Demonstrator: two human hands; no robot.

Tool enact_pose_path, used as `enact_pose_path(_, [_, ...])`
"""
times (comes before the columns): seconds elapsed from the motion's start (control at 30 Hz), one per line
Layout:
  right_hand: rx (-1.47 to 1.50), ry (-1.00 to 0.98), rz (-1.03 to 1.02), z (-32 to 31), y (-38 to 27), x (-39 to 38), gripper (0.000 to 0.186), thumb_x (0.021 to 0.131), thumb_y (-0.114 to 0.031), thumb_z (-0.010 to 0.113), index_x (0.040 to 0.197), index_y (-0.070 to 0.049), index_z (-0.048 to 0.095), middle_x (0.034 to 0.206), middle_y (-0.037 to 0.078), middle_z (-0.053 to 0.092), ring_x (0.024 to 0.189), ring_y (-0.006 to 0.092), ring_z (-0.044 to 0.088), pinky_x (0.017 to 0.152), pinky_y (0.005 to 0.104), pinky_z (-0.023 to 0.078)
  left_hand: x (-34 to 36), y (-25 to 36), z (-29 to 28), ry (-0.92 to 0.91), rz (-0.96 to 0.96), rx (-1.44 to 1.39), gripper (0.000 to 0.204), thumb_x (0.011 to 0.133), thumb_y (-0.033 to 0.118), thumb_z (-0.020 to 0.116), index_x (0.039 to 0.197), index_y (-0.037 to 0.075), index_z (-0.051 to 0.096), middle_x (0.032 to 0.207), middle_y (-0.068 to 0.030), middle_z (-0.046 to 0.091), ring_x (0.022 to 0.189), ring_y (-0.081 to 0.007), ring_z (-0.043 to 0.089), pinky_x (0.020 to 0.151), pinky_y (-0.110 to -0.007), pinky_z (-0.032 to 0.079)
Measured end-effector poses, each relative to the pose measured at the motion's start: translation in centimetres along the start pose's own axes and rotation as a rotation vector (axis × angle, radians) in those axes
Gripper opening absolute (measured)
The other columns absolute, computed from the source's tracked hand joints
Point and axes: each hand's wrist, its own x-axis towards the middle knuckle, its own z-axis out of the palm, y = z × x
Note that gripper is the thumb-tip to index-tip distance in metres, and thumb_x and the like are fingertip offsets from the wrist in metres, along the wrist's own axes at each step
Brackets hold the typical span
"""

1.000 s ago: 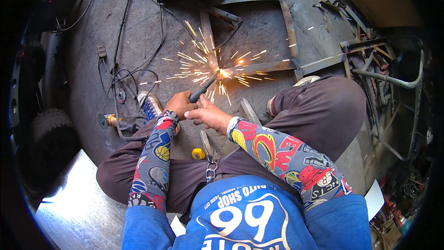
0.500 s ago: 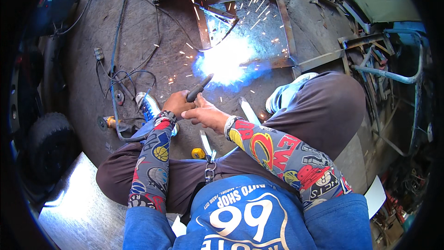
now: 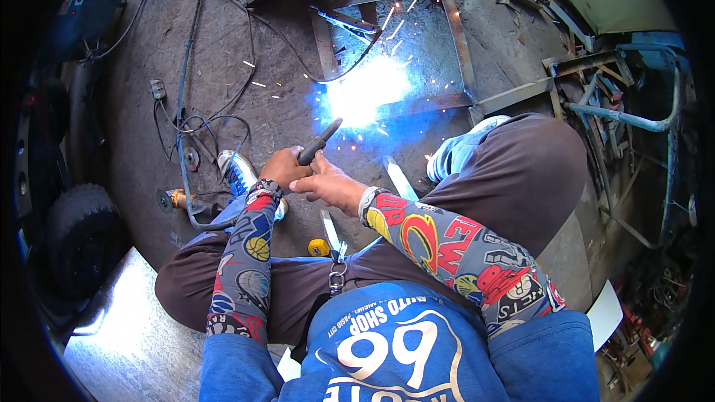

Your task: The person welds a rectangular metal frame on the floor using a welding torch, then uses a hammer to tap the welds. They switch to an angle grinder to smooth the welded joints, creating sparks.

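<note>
My left hand (image 3: pixel 283 169) is wrapped round the dark handle of a welding torch (image 3: pixel 320 141), whose tip points up and to the right. My right hand (image 3: pixel 337 187) comes in beside it, its upper fingers against the torch and the others stretched across to my left hand. Just beyond the tip, a blue-white welding glare (image 3: pixel 366 93) with sparks covers the near left corner of a rectangular steel frame (image 3: pixel 460 52). That corner and the join are hidden by the light. A bluish metal sheet (image 3: pixel 426 33) lies within the frame.
Cables (image 3: pixel 253 37) loop over the floor on the left. An angle grinder (image 3: pixel 179 199) lies by my left shoe (image 3: pixel 238 171); a yellow tape measure (image 3: pixel 318 247) lies between my legs. Blue tubular metalwork (image 3: pixel 655 125) and steel bars (image 3: pixel 518 97) stand at the right, a tyre (image 3: pixel 83 231) at left.
The torch and both hands have shifted very slightly to the left. The glare is smaller, and fewer sparks fly above the frame. My grip looks the same.
</note>
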Motion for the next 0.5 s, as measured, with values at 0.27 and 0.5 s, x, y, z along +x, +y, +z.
enact_pose_path(0.27, [-0.021, -0.031, -0.024, -0.17, 0.40, 0.77, 0.106, 0.082, -0.038, 0.074, 0.159, -0.011, 0.006, 0.152, 0.013, 0.042, 0.110, 0.0292, 0.059, 0.074, 0.0358, 0.046, 0.06, -0.43, 0.22, 0.024, 0.043, -0.032, 0.040, 0.074, 0.033, 0.072, 0.102, 0.004, 0.069, 0.093, -0.0212, 0.072, 0.090, -0.0375, 0.071, 0.079, -0.045, 0.053])
enact_pose_path(0.5, [-0.025, 0.001, 0.023, -0.03, -0.06, 0.15, 0.103, 0.083, -0.039, 0.072, 0.159, -0.012, 0.008, 0.152, 0.016, 0.042, 0.117, 0.0323, 0.059, 0.079, 0.0374, 0.048, 0.19, -0.46, 0.18, 0.015, 0.019, 0.009, 0.041, 0.075, 0.036, 0.072, 0.099, 0.003, 0.070, 0.091, -0.0206, 0.072, 0.088, -0.0364, 0.071, 0.077, -0.045, 0.053])
